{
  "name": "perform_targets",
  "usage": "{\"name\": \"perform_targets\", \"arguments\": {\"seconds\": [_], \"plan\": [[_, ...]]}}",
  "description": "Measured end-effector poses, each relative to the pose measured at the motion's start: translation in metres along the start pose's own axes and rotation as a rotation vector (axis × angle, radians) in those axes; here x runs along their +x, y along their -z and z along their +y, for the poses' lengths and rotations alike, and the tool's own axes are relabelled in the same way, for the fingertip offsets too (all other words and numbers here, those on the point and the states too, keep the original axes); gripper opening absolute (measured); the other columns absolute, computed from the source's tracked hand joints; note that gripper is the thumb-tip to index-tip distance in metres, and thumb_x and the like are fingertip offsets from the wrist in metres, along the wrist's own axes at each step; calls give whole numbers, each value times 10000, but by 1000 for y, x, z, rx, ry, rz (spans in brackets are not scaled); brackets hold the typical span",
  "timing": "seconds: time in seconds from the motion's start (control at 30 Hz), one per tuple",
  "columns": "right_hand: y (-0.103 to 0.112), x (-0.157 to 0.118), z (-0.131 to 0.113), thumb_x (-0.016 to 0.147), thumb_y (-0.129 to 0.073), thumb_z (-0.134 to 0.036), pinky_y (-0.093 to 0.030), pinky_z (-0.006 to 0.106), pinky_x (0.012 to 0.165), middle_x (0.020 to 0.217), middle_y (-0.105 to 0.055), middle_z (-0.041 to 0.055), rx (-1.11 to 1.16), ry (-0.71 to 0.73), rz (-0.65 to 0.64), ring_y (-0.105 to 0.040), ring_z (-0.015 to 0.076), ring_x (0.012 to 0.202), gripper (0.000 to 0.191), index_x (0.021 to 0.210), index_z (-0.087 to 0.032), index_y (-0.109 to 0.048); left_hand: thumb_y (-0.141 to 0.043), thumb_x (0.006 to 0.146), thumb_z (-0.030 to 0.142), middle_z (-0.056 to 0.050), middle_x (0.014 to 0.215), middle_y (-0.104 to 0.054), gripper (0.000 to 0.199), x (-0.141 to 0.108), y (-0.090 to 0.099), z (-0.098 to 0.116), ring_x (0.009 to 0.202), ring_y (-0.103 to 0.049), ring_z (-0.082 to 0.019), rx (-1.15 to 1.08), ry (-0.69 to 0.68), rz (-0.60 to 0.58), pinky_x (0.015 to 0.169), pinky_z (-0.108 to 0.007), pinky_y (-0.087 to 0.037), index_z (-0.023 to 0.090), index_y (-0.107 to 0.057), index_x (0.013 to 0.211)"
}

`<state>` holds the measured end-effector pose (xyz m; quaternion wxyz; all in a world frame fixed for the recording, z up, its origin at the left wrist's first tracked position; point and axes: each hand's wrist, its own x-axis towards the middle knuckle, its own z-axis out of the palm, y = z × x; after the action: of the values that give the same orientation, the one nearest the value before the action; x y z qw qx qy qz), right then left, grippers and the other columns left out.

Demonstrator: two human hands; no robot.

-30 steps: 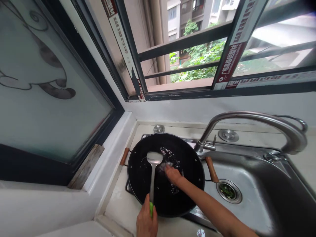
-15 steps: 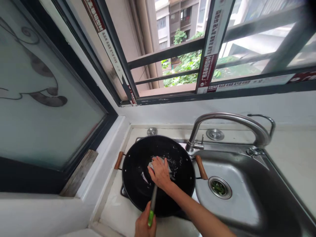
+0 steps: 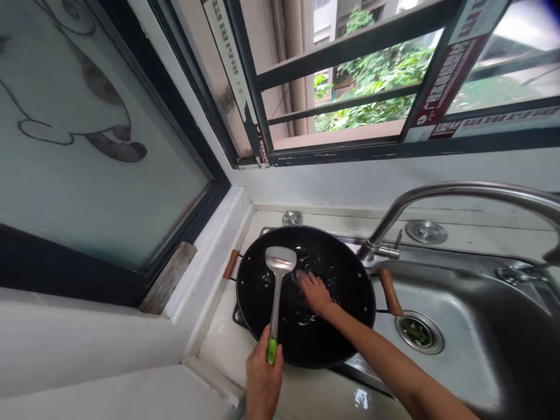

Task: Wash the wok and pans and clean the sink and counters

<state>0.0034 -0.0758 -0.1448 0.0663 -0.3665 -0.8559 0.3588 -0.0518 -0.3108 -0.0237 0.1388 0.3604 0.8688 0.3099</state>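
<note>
A black wok (image 3: 332, 350) with wooden side handles stands partly over the sink's left edge, and some water glints inside it. My left hand (image 3: 265, 370) is closed around the green-tipped handle of a metal spatula (image 3: 280, 260). The spatula's broad head points away from me, over the left half of the wok. Inside the wok, my right hand (image 3: 315, 293) reaches down to the wet bottom with its fingers stretched out, just right of the spatula. Its fingertips are slightly blurred, with a small pale patch beside them that I cannot make out.
To the right lies a steel sink (image 3: 459, 356) with green scraps in its drain strainer (image 3: 417, 332). A curved faucet (image 3: 437, 192) arches over it. Two round metal lids, one of them a drain cover (image 3: 426, 231), rest along the back ledge. A wooden block (image 3: 170, 279) sits by the window.
The right hand has left the spatula's head and gone down to the wok's bottom. The left hand has raised the spatula, whose head now shows fully. The view has shifted left and closer.
</note>
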Motion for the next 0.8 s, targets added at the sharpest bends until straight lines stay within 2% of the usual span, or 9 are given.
{"name": "perform_targets", "arguments": {"seconds": [0.1,0.17,0.27,0.37,0.43,0.5,0.6,0.7,0.8], "plan": [[1,-12,-13,746,-527,-57,-454,347,918,1062,-706,98,23,60,-107,-623,230,1055,320,1011,-187,-649,-531,827,297,-179,1197,-701,493,14,-9,7,1078,-677,-304,-14,25,-14,964,-423,-519,119,-624,1277],[15,-22,-21,846,-473,-128,-478,287,833,932,-693,61,44,73,-109,-641,175,910,199,968,-183,-620,-528,818,287,-183,1187,-704,503,23,-15,8,1068,-679,-301,-18,26,-22,957,-419,-518,106,-617,1279],[33,-50,-38,964,-371,-261,-478,282,848,979,-635,53,193,206,60,-600,151,911,205,1023,-185,-553,-496,820,290,-194,1174,-705,539,34,-25,6,1071,-677,-304,-3,22,-46,955,-423,-513,74,-582,1307],[24,-76,-62,969,-382,-309,-487,300,824,947,-580,45,339,389,226,-566,159,875,180,954,-204,-529,-438,818,272,-224,1195,-689,569,38,-34,4,1111,-659,-309,12,-8,-85,984,-433,-492,18,-559,1313],[10,-78,-74,961,-374,-296,-493,300,749,917,-560,50,326,369,285,-560,170,819,179,931,-208,-527,-411,815,270,-244,1251,-654,586,34,-38,1,1152,-637,-308,14,-60,-107,1012,-431,-473,-11,-556,1308],[3,-67,-79,962,-348,-299,-485,306,699,915,-568,67,300,270,369,-567,185,792,210,979,-201,-533,-404,830,305,-237,1271,-644,596,26,-39,-2,1152,-637,-302,12,-92,-141,1008,-423,-476,1,-553,1320],[13,-40,-66,962,-343,-337,-474,320,712,884,-610,73,324,118,495,-591,204,789,247,1003,-198,-543,-414,851,383,-223,1239,-666,614,14,-33,-7,1124,-649,-303,17,-58,-177,978,-415,-492,29,-553,1334],[34,-27,-37,952,-358,-365,-466,326,753,832,-628,61,355,20,586,-601,208,786,251,959,-202,-548,-413,856,427,-237,1192,-681,636,9,-22,-8,1101,-654,-325,39,29,-86,927,-421,-509,19,-562,1321],[43,-32,-9,957,-336,-337,-458,321,797,932,-640,87,313,-35,583,-607,206,863,263,1009,-190,-547,-436,859,511,-162,895,-738,654,10,-8,-3,815,-701,-288,-11,130,19,697,-375,-540,62,-571,1314]]}}
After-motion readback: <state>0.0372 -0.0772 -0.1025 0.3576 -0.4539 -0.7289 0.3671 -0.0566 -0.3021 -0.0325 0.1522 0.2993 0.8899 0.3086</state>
